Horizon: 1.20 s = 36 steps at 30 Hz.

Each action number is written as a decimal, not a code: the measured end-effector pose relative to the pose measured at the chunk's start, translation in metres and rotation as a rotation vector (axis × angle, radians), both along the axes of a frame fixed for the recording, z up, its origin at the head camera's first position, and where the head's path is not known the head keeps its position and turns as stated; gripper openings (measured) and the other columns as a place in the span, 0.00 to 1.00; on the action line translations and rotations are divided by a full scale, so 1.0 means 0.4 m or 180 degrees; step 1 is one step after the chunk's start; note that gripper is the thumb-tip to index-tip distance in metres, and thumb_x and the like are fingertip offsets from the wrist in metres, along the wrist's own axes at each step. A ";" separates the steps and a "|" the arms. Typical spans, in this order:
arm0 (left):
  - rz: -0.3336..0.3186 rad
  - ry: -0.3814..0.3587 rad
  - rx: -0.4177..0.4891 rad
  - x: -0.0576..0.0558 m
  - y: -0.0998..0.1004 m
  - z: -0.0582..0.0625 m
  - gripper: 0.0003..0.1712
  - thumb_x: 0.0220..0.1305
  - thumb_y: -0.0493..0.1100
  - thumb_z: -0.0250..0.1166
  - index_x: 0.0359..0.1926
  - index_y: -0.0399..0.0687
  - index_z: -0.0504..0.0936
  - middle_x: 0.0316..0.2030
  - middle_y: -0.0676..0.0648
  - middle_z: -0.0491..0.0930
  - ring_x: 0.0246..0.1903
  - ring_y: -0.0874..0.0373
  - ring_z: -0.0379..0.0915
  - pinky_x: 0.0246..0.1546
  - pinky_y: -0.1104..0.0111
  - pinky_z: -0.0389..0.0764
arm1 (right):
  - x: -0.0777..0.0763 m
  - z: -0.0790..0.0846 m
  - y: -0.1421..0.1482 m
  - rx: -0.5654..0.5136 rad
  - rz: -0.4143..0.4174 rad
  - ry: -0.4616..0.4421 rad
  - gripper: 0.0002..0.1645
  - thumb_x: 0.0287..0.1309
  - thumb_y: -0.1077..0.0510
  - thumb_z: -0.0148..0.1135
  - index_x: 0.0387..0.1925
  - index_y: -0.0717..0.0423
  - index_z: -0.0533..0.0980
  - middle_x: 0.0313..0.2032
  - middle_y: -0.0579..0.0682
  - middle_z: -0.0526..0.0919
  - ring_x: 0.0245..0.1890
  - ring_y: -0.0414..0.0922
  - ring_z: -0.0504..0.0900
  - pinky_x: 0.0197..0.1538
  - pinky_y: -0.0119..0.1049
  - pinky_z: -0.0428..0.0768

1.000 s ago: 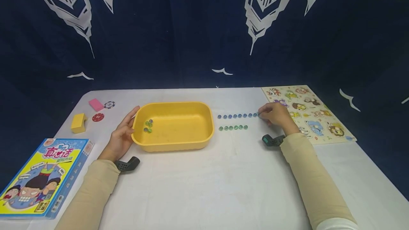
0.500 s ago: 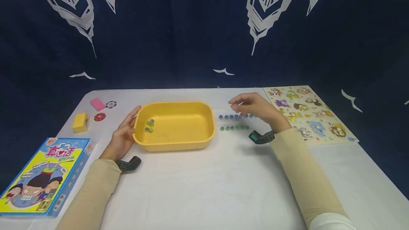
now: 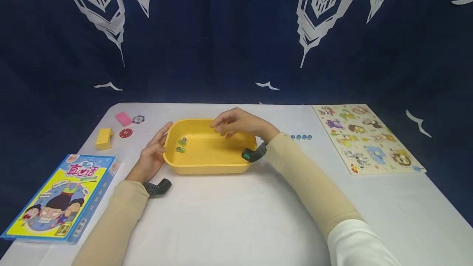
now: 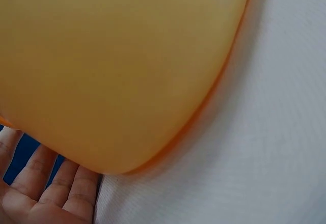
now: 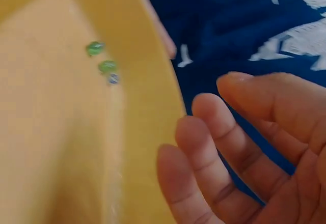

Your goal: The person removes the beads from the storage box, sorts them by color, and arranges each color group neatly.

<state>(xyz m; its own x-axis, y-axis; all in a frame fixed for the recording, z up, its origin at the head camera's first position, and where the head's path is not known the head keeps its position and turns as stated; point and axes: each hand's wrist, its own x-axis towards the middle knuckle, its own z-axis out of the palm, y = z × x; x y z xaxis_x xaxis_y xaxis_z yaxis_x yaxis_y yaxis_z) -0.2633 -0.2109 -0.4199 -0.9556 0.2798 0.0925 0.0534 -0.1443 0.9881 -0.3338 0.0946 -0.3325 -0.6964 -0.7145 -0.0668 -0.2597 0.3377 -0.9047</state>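
My left hand (image 3: 150, 157) holds the left end of a yellow plastic tray (image 3: 210, 169). Its fingers (image 4: 36, 170) lie along the outer wall, with the thumb side at the rim. Inside, near the left wall, sit several small green and blue glass marbles (image 3: 181, 145). Above the tray's right half hovers my right hand (image 3: 242, 123), fingers loosely bent. In the right wrist view its thumb and fingertips (image 5: 206, 107) are apart, with nothing seen between them. Behind the right forearm, part of a row of blue marbles (image 3: 301, 137) shows on the table.
At the left lie a boxed card game (image 3: 60, 198), a yellow arch block (image 3: 104, 138), a pink block (image 3: 123, 118), a red chip (image 3: 125, 133) and a black-and-white chip (image 3: 138, 119). An animal picture board (image 3: 369, 143) lies at the right. A dark blue patterned curtain (image 3: 229, 52) hangs behind.
My right hand has left the end of the blue marble row and moved left over the tray. Its forearm now covers the green marble row. The left hand stays at the tray.
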 end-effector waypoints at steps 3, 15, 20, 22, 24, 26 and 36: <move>-0.0024 0.0008 0.0030 -0.001 0.006 0.000 0.49 0.54 0.33 0.40 0.80 0.56 0.47 0.79 0.45 0.46 0.77 0.49 0.41 0.74 0.53 0.51 | -0.015 -0.017 -0.055 0.0172 0.0309 0.0043 0.20 0.64 0.62 0.61 0.56 0.66 0.78 0.49 0.66 0.81 0.41 0.49 0.81 0.47 0.43 0.84; -0.0044 -0.0003 0.0083 -0.003 0.014 -0.006 0.48 0.54 0.33 0.39 0.80 0.54 0.47 0.78 0.43 0.47 0.77 0.46 0.41 0.74 0.48 0.48 | -0.024 -0.062 -0.211 0.0974 0.0828 0.0220 0.21 0.65 0.65 0.58 0.59 0.60 0.77 0.45 0.52 0.83 0.35 0.42 0.79 0.39 0.34 0.82; -0.0030 -0.0022 0.0046 -0.003 0.011 -0.003 0.49 0.54 0.33 0.40 0.80 0.54 0.46 0.78 0.44 0.47 0.76 0.47 0.42 0.73 0.52 0.52 | -0.025 -0.068 -0.240 0.1048 0.0888 0.0260 0.19 0.64 0.66 0.58 0.56 0.60 0.79 0.42 0.50 0.82 0.34 0.42 0.77 0.36 0.33 0.80; -0.0027 -0.0005 0.0047 -0.003 0.010 -0.001 0.49 0.53 0.33 0.40 0.80 0.52 0.46 0.78 0.44 0.48 0.76 0.47 0.42 0.73 0.53 0.53 | -0.025 -0.068 -0.251 0.1080 0.0921 0.0293 0.19 0.63 0.67 0.58 0.55 0.60 0.80 0.40 0.50 0.81 0.33 0.42 0.76 0.34 0.32 0.78; -0.0026 0.0011 0.0047 -0.002 0.007 0.001 0.49 0.53 0.33 0.40 0.80 0.52 0.46 0.78 0.43 0.47 0.76 0.47 0.42 0.73 0.53 0.53 | -0.024 -0.067 -0.261 0.1125 0.0940 0.0348 0.18 0.62 0.67 0.58 0.53 0.60 0.80 0.38 0.49 0.80 0.30 0.41 0.75 0.32 0.31 0.77; -0.0026 0.0015 0.0059 -0.001 0.005 0.002 0.49 0.53 0.33 0.40 0.80 0.52 0.46 0.78 0.43 0.47 0.76 0.47 0.42 0.74 0.52 0.52 | -0.024 -0.066 -0.269 0.1149 0.0958 0.0377 0.18 0.60 0.68 0.58 0.51 0.60 0.81 0.35 0.49 0.80 0.27 0.41 0.73 0.30 0.30 0.75; 0.0013 0.0016 0.0066 0.002 0.001 0.004 0.49 0.53 0.33 0.40 0.80 0.54 0.46 0.78 0.44 0.47 0.77 0.46 0.42 0.74 0.47 0.47 | -0.032 -0.068 -0.275 0.1445 0.0946 0.0759 0.13 0.55 0.72 0.60 0.42 0.61 0.81 0.31 0.45 0.72 0.22 0.38 0.65 0.27 0.27 0.63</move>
